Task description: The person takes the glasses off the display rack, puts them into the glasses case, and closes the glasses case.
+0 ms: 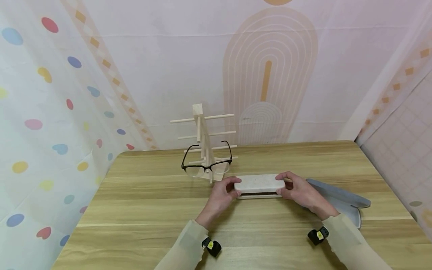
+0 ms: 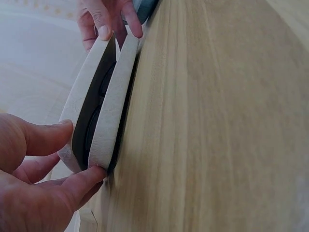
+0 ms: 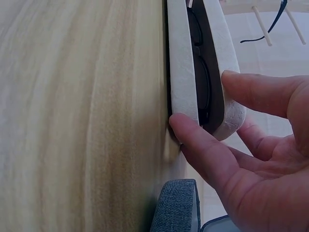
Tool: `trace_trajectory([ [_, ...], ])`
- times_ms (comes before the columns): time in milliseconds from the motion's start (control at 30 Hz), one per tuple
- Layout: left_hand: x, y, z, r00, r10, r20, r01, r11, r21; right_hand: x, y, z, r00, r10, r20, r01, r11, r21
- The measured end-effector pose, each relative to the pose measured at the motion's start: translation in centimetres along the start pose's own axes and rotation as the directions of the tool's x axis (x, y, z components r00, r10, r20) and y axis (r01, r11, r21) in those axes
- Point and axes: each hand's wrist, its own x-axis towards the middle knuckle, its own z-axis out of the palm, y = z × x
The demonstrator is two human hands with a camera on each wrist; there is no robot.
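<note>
A whitish glasses case (image 1: 260, 183) lies on the table with its lid partly raised, leaving a dark gap along the side facing me. Inside that gap, dark-framed glasses (image 2: 91, 126) show in both wrist views. My left hand (image 1: 221, 197) grips the left end of the case between thumb and fingers. At the right end, my right hand (image 1: 300, 191) holds it the same way, with the thumb (image 3: 263, 92) on one half of the case and a finger (image 3: 193, 135) on the other.
Behind the case stands a wooden glasses rack (image 1: 204, 142) with several pegs, bearing black-rimmed glasses (image 1: 207, 167). A grey-blue glasses case (image 1: 341, 198) lies opened on the wooden table (image 1: 145, 210), right of and partly behind my right hand. A patterned curtain (image 1: 162, 75) hangs behind the table.
</note>
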Motion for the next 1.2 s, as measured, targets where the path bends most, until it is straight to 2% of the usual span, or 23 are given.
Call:
trace_trajectory([
  [333,0.1,0.0,0.1,1.0,-0.003,-0.001,0.003,1.0,0.015,0.0,-0.1,0.2,0.999,0.007,-0.053,-0.011,0.996,-0.089],
  [533,0.0,0.2,0.1,1.0,-0.012,-0.006,0.012,0.999,0.036,0.1,-0.1,0.3,0.997,0.01,-0.074,-0.017,0.995,-0.102],
  [933,-0.2,0.2,0.2,1.0,-0.022,-0.015,0.023,0.998,0.067,0.1,0.0,1.2,0.996,-0.038,-0.076,0.026,0.987,-0.156],
  [1067,-0.6,0.3,0.1,1.0,-0.004,-0.005,0.005,0.994,0.113,-0.1,-0.1,1.3,0.994,-0.08,-0.079,0.065,0.981,-0.183],
  [1200,-1.1,0.5,0.2,0.998,0.05,-0.024,-0.044,0.978,0.203,-0.5,-0.4,1.6,0.986,-0.123,-0.114,0.091,0.964,-0.249],
])
